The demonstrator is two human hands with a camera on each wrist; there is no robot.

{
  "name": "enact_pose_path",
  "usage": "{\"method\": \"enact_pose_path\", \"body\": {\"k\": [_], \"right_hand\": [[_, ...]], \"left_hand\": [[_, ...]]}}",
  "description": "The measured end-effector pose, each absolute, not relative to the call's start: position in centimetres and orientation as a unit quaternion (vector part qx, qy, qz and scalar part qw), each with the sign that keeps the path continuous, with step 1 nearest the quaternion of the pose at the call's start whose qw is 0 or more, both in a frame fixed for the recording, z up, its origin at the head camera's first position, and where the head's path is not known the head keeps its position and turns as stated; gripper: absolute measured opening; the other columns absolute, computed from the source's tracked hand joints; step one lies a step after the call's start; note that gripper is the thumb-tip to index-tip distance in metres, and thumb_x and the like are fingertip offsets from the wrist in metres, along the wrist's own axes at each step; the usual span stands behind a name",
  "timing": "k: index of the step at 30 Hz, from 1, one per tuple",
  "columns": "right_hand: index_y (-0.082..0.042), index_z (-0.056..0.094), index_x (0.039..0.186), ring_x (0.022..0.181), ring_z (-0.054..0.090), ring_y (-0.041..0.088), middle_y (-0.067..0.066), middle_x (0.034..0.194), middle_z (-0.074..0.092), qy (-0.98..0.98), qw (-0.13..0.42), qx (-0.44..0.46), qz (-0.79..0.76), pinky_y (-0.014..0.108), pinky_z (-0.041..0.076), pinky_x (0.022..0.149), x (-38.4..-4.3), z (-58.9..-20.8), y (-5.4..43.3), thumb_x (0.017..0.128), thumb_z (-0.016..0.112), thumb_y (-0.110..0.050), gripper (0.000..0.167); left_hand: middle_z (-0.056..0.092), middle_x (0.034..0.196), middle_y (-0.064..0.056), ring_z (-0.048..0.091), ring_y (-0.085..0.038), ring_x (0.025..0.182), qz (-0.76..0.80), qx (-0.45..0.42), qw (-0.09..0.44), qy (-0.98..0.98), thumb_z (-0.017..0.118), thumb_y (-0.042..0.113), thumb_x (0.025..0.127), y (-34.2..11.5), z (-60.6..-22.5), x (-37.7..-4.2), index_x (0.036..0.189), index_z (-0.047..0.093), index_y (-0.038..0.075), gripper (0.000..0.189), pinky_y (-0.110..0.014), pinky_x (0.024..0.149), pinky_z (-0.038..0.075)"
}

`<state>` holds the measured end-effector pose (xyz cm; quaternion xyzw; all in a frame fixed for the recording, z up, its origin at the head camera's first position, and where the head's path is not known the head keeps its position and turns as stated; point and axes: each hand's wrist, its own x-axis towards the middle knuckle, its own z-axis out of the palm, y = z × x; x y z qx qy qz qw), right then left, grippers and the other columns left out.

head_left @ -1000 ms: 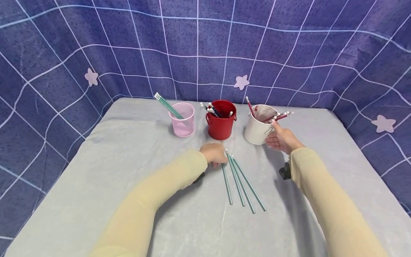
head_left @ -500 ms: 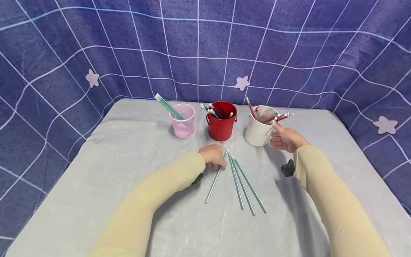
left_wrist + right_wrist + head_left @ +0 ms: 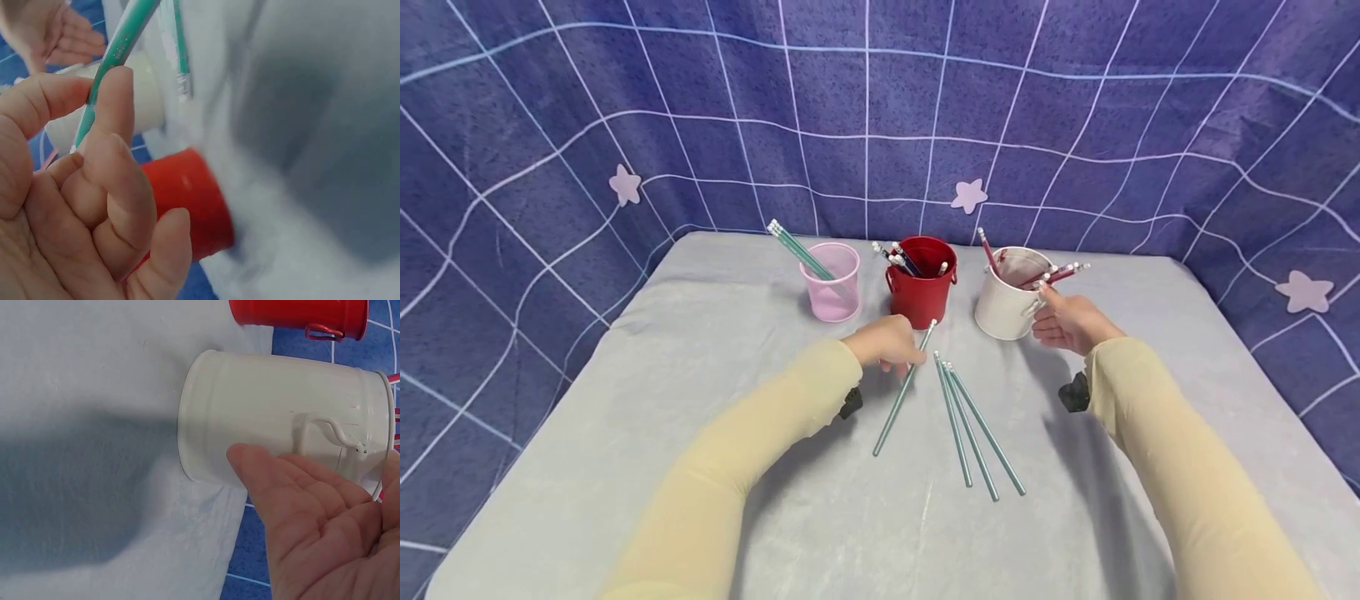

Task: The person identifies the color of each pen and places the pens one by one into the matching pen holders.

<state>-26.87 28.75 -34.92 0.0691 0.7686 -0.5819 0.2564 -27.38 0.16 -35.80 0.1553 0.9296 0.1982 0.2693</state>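
My left hand (image 3: 886, 340) pinches a green pencil (image 3: 897, 406) between thumb and index finger, near its eraser end. In the left wrist view this pencil (image 3: 125, 37) slants past the fingertips, while the other fingers curl loosely. The pencil leans in front of the red bucket (image 3: 917, 302). My right hand (image 3: 1070, 323) is at the right side of the white bucket (image 3: 997, 310), its fingers fairly straight along the wall by the wire handle (image 3: 328, 428) and its thumb up at the rim. Three more green pencils (image 3: 975, 433) lie fanned on the cloth, white erasers pointing away from me.
A pink cup (image 3: 835, 302) stands at the left with green pencils (image 3: 797, 250) leaning in it. Dark blue pencils (image 3: 907, 263) stand in the red bucket, dark red pencils (image 3: 1060, 273) in the white one. Behind the grey-covered table (image 3: 700, 333) hangs a blue grid-patterned curtain (image 3: 880, 100).
My left hand has taken one pencil from the group, swung its near end to the left and moved it away from me toward the red bucket. My right hand stays by the white bucket.
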Motion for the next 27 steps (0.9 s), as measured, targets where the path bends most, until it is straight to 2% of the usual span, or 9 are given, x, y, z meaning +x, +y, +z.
{"method": "enact_pose_path", "body": {"k": [4,7,10,14,17,21,27], "right_hand": [[0.024,0.009,0.139,0.135,0.025,0.049,0.043,0.143,0.019,0.768,0.254,0.07,-0.584,0.047,0.027,0.112,-26.7,-35.0,28.6,0.1,0.011,-0.05,0.084],[0.024,0.01,0.139,0.134,0.026,0.049,0.043,0.143,0.021,0.769,0.249,0.067,-0.585,0.047,0.027,0.112,-26.6,-35.1,28.6,0.1,0.01,-0.051,0.085],[0.025,0.012,0.138,0.134,0.027,0.049,0.043,0.143,0.022,0.769,0.242,0.064,-0.588,0.047,0.027,0.112,-26.5,-35.3,28.5,0.1,0.01,-0.051,0.085],[0.025,0.013,0.138,0.134,0.027,0.049,0.043,0.142,0.023,0.77,0.234,0.061,-0.591,0.047,0.027,0.112,-26.4,-35.4,28.4,0.1,0.01,-0.05,0.085],[0.025,0.013,0.138,0.134,0.027,0.049,0.043,0.142,0.023,0.771,0.233,0.062,-0.59,0.048,0.027,0.112,-26.5,-35.5,28.4,0.1,0.011,-0.051,0.085],[0.025,0.014,0.138,0.134,0.027,0.049,0.043,0.142,0.023,0.771,0.235,0.063,-0.588,0.048,0.027,0.112,-26.4,-35.6,28.4,0.1,0.011,-0.052,0.086],[0.026,0.015,0.137,0.134,0.027,0.049,0.044,0.141,0.024,0.773,0.229,0.064,-0.589,0.048,0.027,0.112,-26.3,-35.5,28.3,0.1,0.011,-0.051,0.086]], "left_hand": [[0.068,0.063,-0.001,0.058,-0.015,0.048,0.246,0.158,0.217,0.931,0.06,0.023,0.087,-0.9,-34.1,-27.7,0.066,0.067,0.009,0.027,-0.02,0.046,0.041],[0.07,0.067,-0.003,0.056,-0.011,0.053,0.271,0.159,0.147,0.938,0.06,0.022,0.086,-1.7,-32.5,-27.9,0.071,0.071,0.009,0.023,-0.02,0.048,0.039],[0.071,0.07,-0.003,0.055,-0.011,0.059,0.296,0.147,0.076,0.941,0.059,0.021,0.085,-2.4,-31.2,-28.1,0.076,0.071,0.009,0.019,-0.021,0.052,0.038],[0.069,0.067,0.0,0.051,-0.012,0.06,0.327,0.139,-0.019,0.935,0.058,0.021,0.084,-3.4,-30.0,-28.0,0.075,0.07,0.009,0.019,-0.023,0.052,0.036],[0.068,0.068,-0.001,0.048,-0.012,0.061,0.356,0.13,-0.07,0.923,0.058,0.021,0.085,-3.9,-29.2,-27.9,0.076,0.071,0.008,0.02,-0.023,0.052,0.035],[0.07,0.071,-0.003,0.049,-0.012,0.061,0.375,0.123,-0.102,0.913,0.058,0.02,0.085,-4.6,-27.8,-27.9,0.077,0.072,0.007,0.021,-0.022,0.052,0.036],[0.07,0.071,-0.003,0.05,-0.01,0.059,0.367,0.116,-0.106,0.917,0.057,0.02,0.084,-6.1,-24.8,-28.1,0.078,0.073,0.008,0.021,-0.023,0.052,0.035]]}}
